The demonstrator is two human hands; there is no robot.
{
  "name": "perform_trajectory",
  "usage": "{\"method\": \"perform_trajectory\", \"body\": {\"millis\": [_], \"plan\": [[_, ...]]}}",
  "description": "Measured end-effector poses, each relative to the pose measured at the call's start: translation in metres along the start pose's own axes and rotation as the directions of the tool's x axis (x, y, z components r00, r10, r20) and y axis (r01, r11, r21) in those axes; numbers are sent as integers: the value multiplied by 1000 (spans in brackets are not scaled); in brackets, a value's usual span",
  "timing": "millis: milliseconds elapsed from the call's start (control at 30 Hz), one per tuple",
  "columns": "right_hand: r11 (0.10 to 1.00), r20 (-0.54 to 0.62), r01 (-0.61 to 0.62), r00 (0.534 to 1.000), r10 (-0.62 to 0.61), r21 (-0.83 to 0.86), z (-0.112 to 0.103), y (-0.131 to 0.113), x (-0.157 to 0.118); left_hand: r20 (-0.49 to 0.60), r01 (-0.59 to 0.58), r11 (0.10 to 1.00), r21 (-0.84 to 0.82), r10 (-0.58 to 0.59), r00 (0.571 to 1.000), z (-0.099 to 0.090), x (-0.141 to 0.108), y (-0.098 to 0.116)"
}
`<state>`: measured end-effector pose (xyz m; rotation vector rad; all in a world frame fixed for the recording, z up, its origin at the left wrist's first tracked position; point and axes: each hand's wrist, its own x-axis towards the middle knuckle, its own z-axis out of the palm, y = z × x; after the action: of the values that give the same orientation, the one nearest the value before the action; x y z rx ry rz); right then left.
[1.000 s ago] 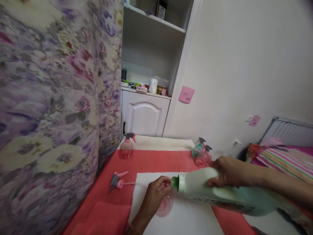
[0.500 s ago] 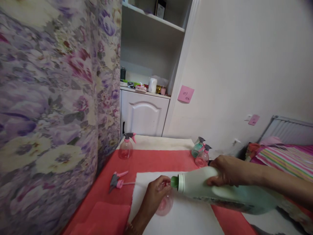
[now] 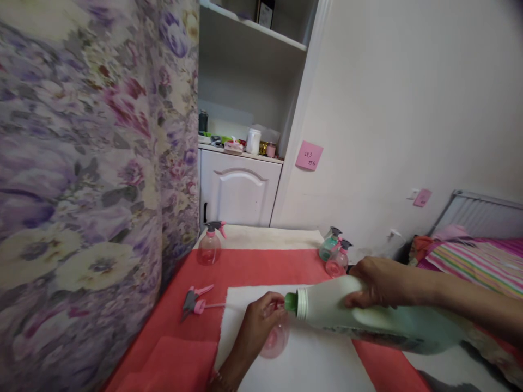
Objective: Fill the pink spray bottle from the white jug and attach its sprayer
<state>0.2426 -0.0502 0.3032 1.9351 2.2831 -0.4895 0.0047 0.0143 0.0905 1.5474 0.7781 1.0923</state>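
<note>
At the lower middle of the frame, the left hand (image 3: 258, 326) curls its fingers around the neck of a clear pink bottle (image 3: 274, 343), whose round body shows below and right of the fingers, over a white sheet (image 3: 318, 365). The bottle looks light and thin-walled, likely easy to tip or dent; the neck seems a sound hold, leaving the body free.

At the lower right, the right hand (image 3: 373, 283) is closed around the upper side of a large pale green jug (image 3: 335, 307), apparently at its handle. The jug lies nearly level under the palm, its open mouth pointing left, just beside the bottle's neck; whether they touch I cannot tell. It is probably the heavier thing, smooth and perhaps slippery if wet, so the handle is the place to hold it.

Left of the left hand, a spray head (image 3: 190, 302) lies on a red cover (image 3: 253, 267). Farther up stand a pink spray bottle (image 3: 209, 250) and, right of centre, a green spray bottle (image 3: 327, 247).
</note>
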Motion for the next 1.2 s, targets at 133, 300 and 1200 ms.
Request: {"method": "perform_trajectory", "body": {"millis": [133,300,1200], "plan": [[1000,8,-12,1000,12,6,0,-1,-1,-4,-4,1000,-5,4,1000,0,0,1],[1000,-16,8,1000,-8,-13,0,1,0,-4,-7,1000,-7,7,1000,0,-1,1],[996,47,-65,997,68,-56,-6,-8,-2,-2,1,999,33,-1,1000,0,1,1]]}}
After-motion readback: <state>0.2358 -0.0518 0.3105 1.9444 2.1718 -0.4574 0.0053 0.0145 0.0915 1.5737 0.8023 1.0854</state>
